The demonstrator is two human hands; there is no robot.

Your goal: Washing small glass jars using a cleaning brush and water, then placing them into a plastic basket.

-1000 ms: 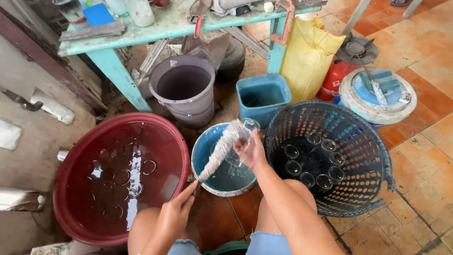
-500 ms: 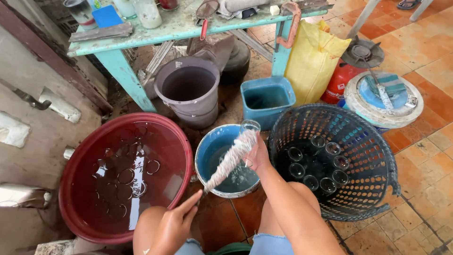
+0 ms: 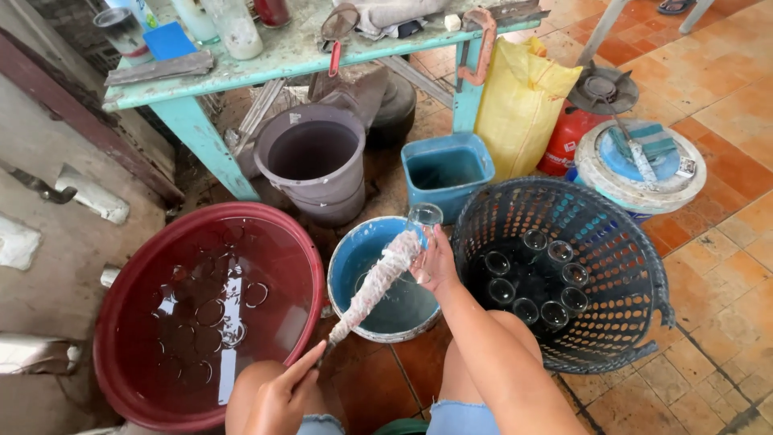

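Note:
My right hand (image 3: pixel 439 262) grips a clear drinking glass (image 3: pixel 423 217) held over a blue basin (image 3: pixel 348 266) of soapy water. My left hand (image 3: pixel 282 396) holds the handle of a long soapy bottle brush (image 3: pixel 374 282), whose head reaches up to the glass by my right hand. To the left stands a big red tub (image 3: pixel 129 306) of water with several glasses lying under the surface. On the right, a dark perforated plastic basket (image 3: pixel 612 234) holds several upright glasses (image 3: pixel 535 278).
A grey bucket (image 3: pixel 316 161) and a small blue square bin (image 3: pixel 447 173) stand behind the basin. A turquoise table (image 3: pixel 266 64) carries bottles and tools. A yellow sack (image 3: pixel 519 109), a red gas cylinder (image 3: pixel 568 137) and a lidded white bucket (image 3: pixel 640 161) stand at the right.
The brush and the glass stay together over the blue basin; the brush head has shifted slightly against the glass. The camera view moved a little.

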